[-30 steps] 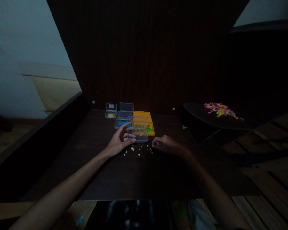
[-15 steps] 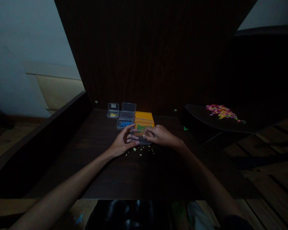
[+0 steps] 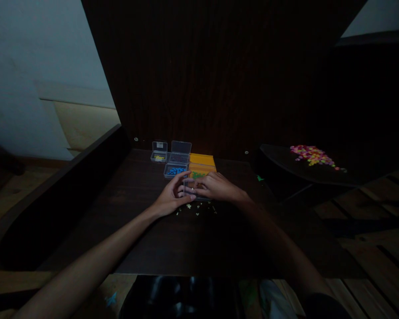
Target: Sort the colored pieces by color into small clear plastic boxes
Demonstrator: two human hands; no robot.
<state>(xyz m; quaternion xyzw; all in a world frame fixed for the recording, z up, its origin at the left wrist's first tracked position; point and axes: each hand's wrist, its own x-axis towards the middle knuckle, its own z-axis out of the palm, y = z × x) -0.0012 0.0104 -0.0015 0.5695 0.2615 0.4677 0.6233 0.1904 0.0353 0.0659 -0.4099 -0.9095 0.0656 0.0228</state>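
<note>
My left hand (image 3: 171, 198) curls round the left side of a small clear plastic box (image 3: 189, 189) on the dark table (image 3: 173, 239). My right hand (image 3: 217, 188) lies over the box's right part with fingertips pinched above it; whatever they hold is too small to make out. A few tiny pale beads (image 3: 197, 209) are scattered on the table just in front of both hands. Behind the box sits an orange tray (image 3: 202, 160) with green beads.
Further back stand a clear box of blue beads (image 3: 175, 170), an open clear box (image 3: 180, 152) and a small one with yellow beads (image 3: 159, 155). A heap of pink and yellow beads (image 3: 311, 155) lies on a dark surface at right. A raised dark rail (image 3: 69, 186) borders the left.
My right hand has moved from the table beside the loose beads up over the clear box. My left hand has stayed on the box. The view has shifted slightly.
</note>
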